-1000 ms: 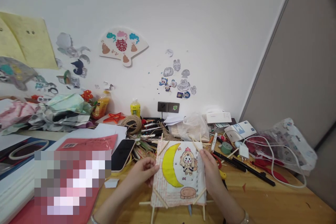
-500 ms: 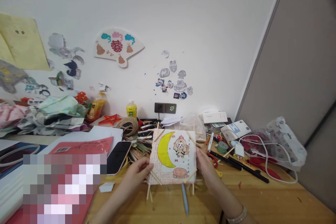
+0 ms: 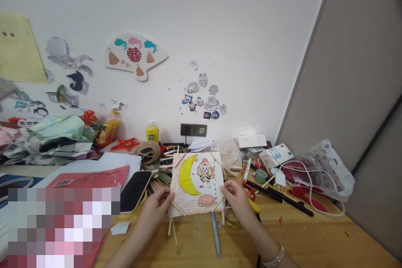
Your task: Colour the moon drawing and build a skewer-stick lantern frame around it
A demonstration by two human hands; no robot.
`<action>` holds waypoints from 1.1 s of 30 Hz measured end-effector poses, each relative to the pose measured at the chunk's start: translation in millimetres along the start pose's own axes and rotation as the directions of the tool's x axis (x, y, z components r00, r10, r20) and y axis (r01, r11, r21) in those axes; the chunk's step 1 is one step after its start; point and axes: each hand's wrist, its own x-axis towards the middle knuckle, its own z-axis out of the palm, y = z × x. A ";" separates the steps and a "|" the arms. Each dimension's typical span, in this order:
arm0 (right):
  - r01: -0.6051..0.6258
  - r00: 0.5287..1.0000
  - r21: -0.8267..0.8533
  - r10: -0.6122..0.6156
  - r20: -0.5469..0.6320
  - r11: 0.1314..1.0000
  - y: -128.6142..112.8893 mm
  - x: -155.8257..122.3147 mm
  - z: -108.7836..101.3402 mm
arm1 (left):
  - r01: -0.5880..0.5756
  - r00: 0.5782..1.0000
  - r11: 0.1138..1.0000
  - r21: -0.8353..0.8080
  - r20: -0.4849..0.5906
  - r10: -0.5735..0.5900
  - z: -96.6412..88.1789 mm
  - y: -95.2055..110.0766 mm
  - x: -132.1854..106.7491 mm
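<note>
Between my hands a square paper lantern (image 3: 191, 205) on a thin wooden stick frame is held up, its front panel facing me. Drawn on that panel are a yellow crescent moon, a rabbit-like figure, a pink round cake and small writing. Short sticks cross its corners, and stick ends poke out above and below. My left hand (image 3: 159, 202) pinches the lower left edge, thumb in front. On the opposite edge my right hand (image 3: 235, 197) pinches with thumb and fingers. The back of the lantern is hidden. Below it a blue-grey pen (image 3: 216, 236) lies on the wooden table (image 3: 150, 247).
At left lie a phone (image 3: 135, 190), a red folder (image 3: 109, 178) and crumpled bags (image 3: 59, 138). Twine (image 3: 147, 153) and bottles (image 3: 152, 132) stand behind. Markers (image 3: 292, 205), a white cable (image 3: 310, 201), a green tape roll (image 3: 261, 174) and scissors (image 3: 254, 205) clutter the right.
The view has shifted slightly right. My right hand has changed its hold, with thumb and fingertips now showing on the lantern's right edge. My left hand keeps its pinch.
</note>
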 end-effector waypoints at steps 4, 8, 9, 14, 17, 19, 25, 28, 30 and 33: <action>-0.020 1.000 0.023 0.019 0.011 1.000 6.8 -0.3 3.9 | -0.029 0.999 0.999 -0.029 -0.030 0.028 0.2 -0.1 0.3; -0.005 1.000 0.042 0.004 0.012 0.999 7.1 -3.8 8.0 | -0.043 0.993 0.998 -0.050 -0.116 0.037 -1.4 -0.5 2.0; 0.001 1.000 0.046 -0.002 0.011 0.999 6.3 -4.9 8.9 | -0.045 0.990 0.997 -0.054 -0.132 0.038 -1.7 -0.2 2.2; 0.037 0.999 0.061 -0.036 -0.003 0.997 1.5 -8.4 10.7 | -0.047 0.983 0.996 -0.078 -0.180 0.032 -2.0 3.4 -0.4; 0.045 0.999 0.068 -0.045 -0.005 0.997 -1.0 -9.3 10.4 | -0.009 0.988 0.991 -0.137 -0.156 -0.012 -0.7 5.2 -2.8; 0.042 0.999 0.075 -0.042 0.002 0.996 -2.3 -10.1 10.1 | 0.018 0.990 0.984 -0.179 -0.136 -0.043 0.1 5.2 -3.0; 0.062 0.997 0.065 -0.065 0.048 0.996 -2.2 -12.4 8.6 | 0.033 0.987 0.982 -0.187 -0.147 -0.061 -1.8 4.2 0.1; 0.063 0.996 0.045 -0.066 0.059 0.997 0.4 -13.0 7.8 | 0.001 0.984 0.985 -0.172 -0.173 -0.032 -5.5 8.1 -1.0; 0.062 0.996 0.042 -0.065 0.061 0.997 2.4 -13.0 7.4 | -0.031 0.980 0.988 -0.150 -0.198 0.001 -7.8 11.4 -2.4; 0.062 0.995 0.042 -0.065 0.078 0.997 5.2 -12.6 6.7 | -0.051 0.975 0.991 -0.123 -0.219 0.023 -10.1 15.3 -3.8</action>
